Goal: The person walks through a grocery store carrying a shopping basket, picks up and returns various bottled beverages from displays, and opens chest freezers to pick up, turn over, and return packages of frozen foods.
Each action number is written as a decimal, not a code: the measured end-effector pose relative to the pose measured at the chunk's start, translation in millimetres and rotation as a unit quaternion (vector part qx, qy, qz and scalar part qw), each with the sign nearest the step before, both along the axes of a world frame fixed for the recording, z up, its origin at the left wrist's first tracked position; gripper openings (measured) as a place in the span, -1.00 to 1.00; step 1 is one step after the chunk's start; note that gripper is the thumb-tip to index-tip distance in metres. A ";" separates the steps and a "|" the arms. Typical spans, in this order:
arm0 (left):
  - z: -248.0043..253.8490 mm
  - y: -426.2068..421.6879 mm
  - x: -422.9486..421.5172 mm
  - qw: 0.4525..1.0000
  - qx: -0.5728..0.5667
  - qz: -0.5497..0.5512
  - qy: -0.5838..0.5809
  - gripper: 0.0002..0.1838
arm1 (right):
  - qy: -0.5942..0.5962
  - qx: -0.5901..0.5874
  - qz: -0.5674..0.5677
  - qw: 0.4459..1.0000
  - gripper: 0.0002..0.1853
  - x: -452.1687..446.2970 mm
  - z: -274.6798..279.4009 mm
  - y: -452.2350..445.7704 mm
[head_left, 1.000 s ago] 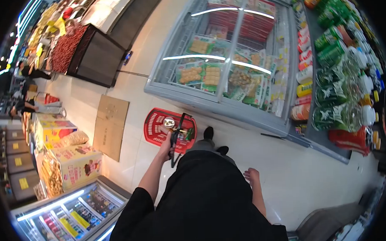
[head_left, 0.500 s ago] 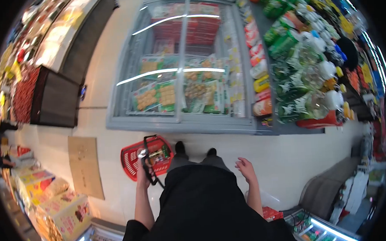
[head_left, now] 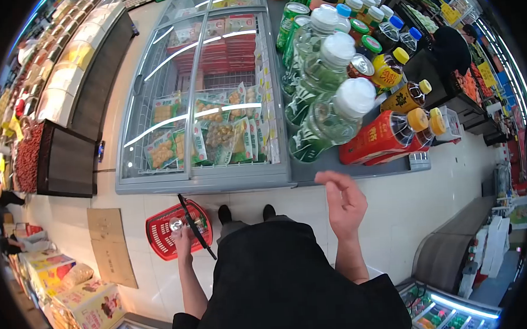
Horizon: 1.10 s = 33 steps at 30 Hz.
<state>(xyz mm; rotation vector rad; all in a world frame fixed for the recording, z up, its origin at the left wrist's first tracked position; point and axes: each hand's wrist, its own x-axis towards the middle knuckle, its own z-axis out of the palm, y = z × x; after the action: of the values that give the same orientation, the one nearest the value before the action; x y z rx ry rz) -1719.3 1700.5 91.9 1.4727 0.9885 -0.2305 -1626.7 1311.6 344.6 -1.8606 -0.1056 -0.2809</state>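
Bottles [head_left: 326,123] now stand closer to the raised right hand [head_left: 345,207].

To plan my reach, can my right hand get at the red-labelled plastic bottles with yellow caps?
Probably yes: your right hand looks empty and close to the grey shelf, the bottles sit along its near edge, and nothing visible lies between.

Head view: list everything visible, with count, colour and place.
Basket: one, red, lower left
Chest freezer: one, grey, upper centre
Food packs: many, green or red, in freezer
Bottles: many, mixed, on counter
Cardboard sheet: one, brown, left of basket
Cartons: two or more, yellow, lower left
Display stand: one, dark, left
Lit cases: two, white-lit, lower edge
Shirt: one, black, bottom centre
Shoes: two, black, lower centre
Left hand: one, bare, on basket's black handle
Right hand: one, bare, by counter
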 end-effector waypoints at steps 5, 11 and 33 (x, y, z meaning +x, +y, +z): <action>146.5 -93.5 95.9 0.941 0.218 -0.083 -0.245 -0.70 | -0.091 -0.120 -0.107 0.983 -0.45 41.1 -6.8 0.8; 260.4 -230.4 168.8 0.768 0.204 -0.307 -0.524 -0.33 | -0.011 -0.138 -0.056 0.989 -0.25 60.8 -11.0 5.2; 290.1 -122.1 157.3 0.785 -0.348 -0.218 -0.464 -0.04 | 0.195 0.384 0.422 0.798 -0.03 21.7 -8.2 109.9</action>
<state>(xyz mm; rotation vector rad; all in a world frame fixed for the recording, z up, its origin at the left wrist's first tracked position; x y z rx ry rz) -1562.0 1578.5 382.0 0.8848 -0.2647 -0.1404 -1605.0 1421.5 336.4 -0.8800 -0.4490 0.6147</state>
